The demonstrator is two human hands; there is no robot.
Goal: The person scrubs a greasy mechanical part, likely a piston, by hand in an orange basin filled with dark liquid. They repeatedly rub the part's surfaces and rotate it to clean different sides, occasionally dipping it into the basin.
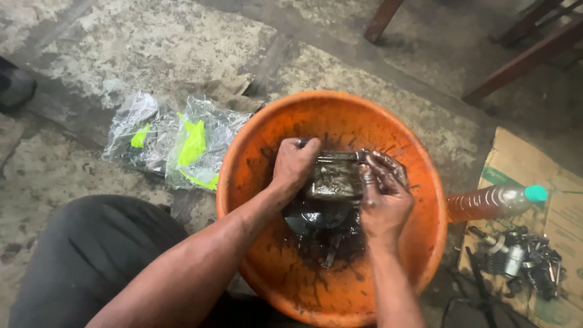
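A grimy metal part [333, 177] is gripped at both ends: the left hand [294, 165] is clenched on its left end, the right hand [382, 197] wrapped around its right. It is held over black oily liquid [322, 234] pooled in the orange basin [340, 112]. Beside the basin's right rim, a plastic bottle [495, 201] and small metal parts [522, 261] are laid on cardboard [522, 161]; clear plastic bags [173, 140] lie left.

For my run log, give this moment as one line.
left hand: grips metal part | right hand: grips same part | part: over dark liquid in basin | bottle: lying beside basin
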